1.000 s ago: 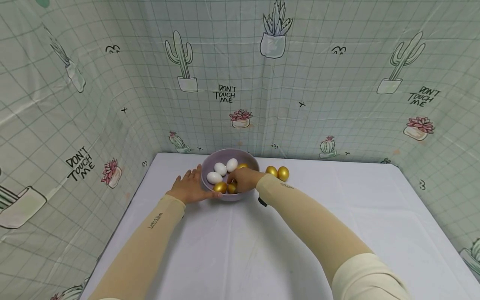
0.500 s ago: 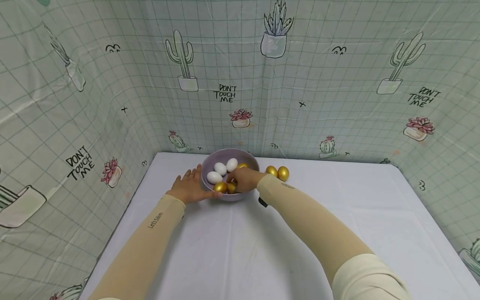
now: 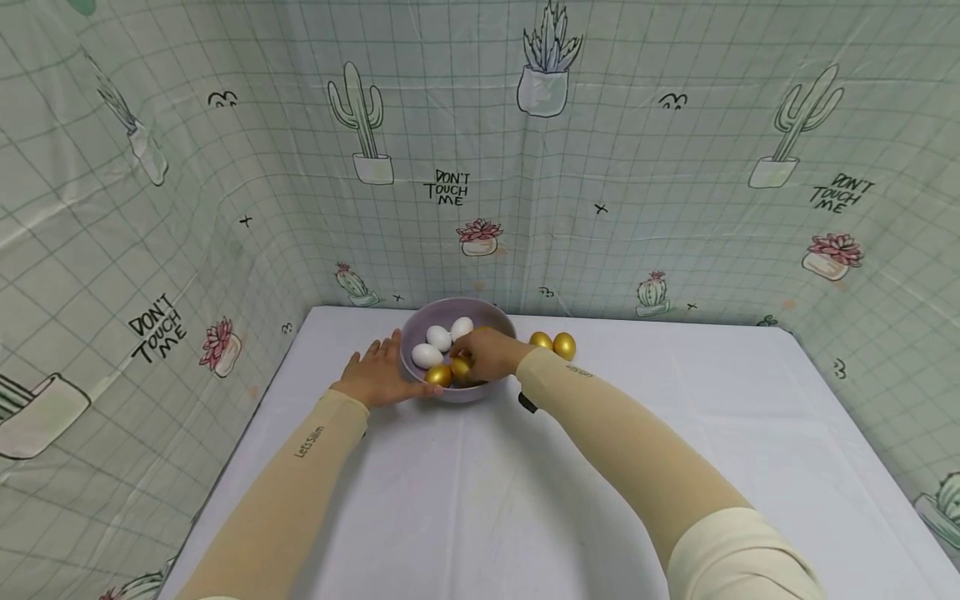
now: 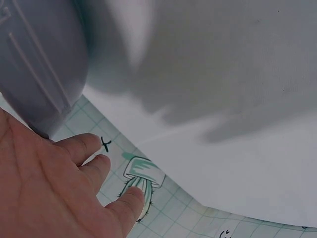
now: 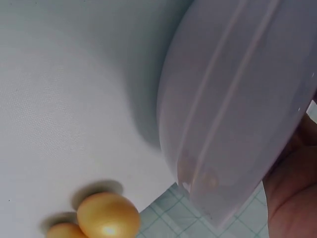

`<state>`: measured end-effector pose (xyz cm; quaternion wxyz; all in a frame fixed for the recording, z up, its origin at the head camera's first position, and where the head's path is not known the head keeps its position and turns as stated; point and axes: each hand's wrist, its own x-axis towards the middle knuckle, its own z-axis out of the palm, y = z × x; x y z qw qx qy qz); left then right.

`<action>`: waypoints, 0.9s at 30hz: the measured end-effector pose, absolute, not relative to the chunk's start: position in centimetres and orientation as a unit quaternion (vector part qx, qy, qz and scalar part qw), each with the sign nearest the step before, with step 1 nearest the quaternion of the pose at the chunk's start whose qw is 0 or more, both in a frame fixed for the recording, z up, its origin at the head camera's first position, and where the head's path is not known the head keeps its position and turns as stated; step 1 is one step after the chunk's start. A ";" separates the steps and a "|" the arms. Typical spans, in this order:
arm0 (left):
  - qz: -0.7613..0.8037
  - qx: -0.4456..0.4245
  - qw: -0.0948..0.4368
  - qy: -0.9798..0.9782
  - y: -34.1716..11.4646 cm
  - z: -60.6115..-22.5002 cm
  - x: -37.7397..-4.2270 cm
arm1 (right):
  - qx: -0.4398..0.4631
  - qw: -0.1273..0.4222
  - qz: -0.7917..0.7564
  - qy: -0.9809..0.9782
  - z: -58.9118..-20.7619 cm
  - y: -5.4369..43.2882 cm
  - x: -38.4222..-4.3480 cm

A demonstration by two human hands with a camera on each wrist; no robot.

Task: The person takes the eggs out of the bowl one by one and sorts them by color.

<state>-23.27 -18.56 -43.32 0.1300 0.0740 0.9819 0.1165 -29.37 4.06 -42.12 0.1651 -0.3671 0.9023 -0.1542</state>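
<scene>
A purple bowl (image 3: 482,312) stands on the white table and contains several white eggs (image 3: 427,357) and golden eggs (image 3: 438,376). My right hand (image 3: 492,357) reaches into it from the right, fingers curled over a golden egg (image 3: 461,368) that it grips near the front wall. Part of that egg is covered by the fingers. At the bowl's left side my left hand (image 3: 378,378) lies with fingers spread, its thumb along the front rim. In the left wrist view the bowl's outer wall (image 4: 44,64) is beside those straight fingers.
Two golden eggs (image 3: 564,346) lie on the table (image 3: 675,392) just right of the bowl, partly behind the right forearm. Close behind the table hangs a grid-patterned cloth (image 3: 615,167) with cactus drawings; another side of it rises at left.
My right hand has raised the gripped golden egg slightly inside the bowl. My left hand keeps its place at the rim.
</scene>
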 end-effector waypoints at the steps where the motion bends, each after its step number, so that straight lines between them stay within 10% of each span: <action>1: 0.118 0.075 0.129 0.982 -18.6 -43.3 -23.2 | -0.367 0.164 -0.156 0.902 -42.1 4.1 -29.4; 27: 0.114 0.070 0.138 0.981 -18.5 -43.4 -23.4 | -0.365 0.136 -0.208 0.897 -40.0 6.1 -30.0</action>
